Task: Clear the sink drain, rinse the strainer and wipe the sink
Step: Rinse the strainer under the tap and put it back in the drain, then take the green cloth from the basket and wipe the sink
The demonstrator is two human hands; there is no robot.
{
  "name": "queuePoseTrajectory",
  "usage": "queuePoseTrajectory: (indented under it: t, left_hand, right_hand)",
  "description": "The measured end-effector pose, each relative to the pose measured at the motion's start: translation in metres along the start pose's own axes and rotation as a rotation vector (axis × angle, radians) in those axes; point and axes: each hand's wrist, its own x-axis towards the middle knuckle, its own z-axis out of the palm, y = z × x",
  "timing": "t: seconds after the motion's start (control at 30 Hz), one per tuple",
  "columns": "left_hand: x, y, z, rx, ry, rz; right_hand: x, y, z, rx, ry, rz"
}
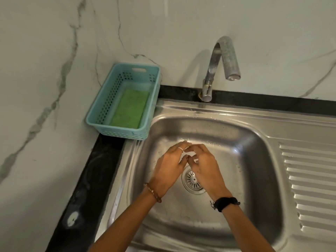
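A stainless steel sink [254, 142] fills the middle of the view. Its round metal strainer [190, 180] sits in the drain at the basin floor, partly hidden by my right hand. My left hand [169, 166] and my right hand [205, 166] hover side by side over the basin, just above the drain, fingers spread and fingertips almost touching. Neither hand holds anything. A curved metal tap [223, 59] stands behind the basin with no water coming from it. Water drops lie on the rim below the tap.
A light blue plastic basket [101, 113] holding a green scrub pad [129, 109] stands on the black counter at the sink's back left corner. A ribbed draining board [312, 188] lies to the right. White marble wall rises behind and to the left.
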Motion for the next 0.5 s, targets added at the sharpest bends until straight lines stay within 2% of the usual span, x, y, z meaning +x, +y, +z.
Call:
queuePoseTrajectory:
  t: [0.07,0.13,0.2,0.3,0.37,0.5]
  left_hand:
    - [0.006,0.005,-0.034,-0.011,0.184,0.107]
    - [0.017,0.000,-0.066,0.084,0.370,0.202]
    - [0.033,-0.016,-0.096,0.239,0.455,0.165]
    - [0.055,-0.048,-0.131,0.412,0.347,-0.128]
    - [0.061,-0.061,-0.142,0.333,0.306,-0.335]
    - [0.067,-0.066,-0.139,0.319,0.313,-0.468]
  right_hand:
    - [0.018,-0.036,-0.009,0.053,0.051,-0.123]
    - [0.037,-0.070,-0.016,0.071,0.089,-0.239]
    - [0.059,-0.101,-0.017,0.072,0.089,-0.324]
    - [0.098,-0.137,-0.006,-0.009,0.011,-0.343]
    - [0.124,-0.153,0.008,-0.133,-0.065,-0.311]
    - [0.159,-0.170,0.041,-0.383,-0.099,-0.289]
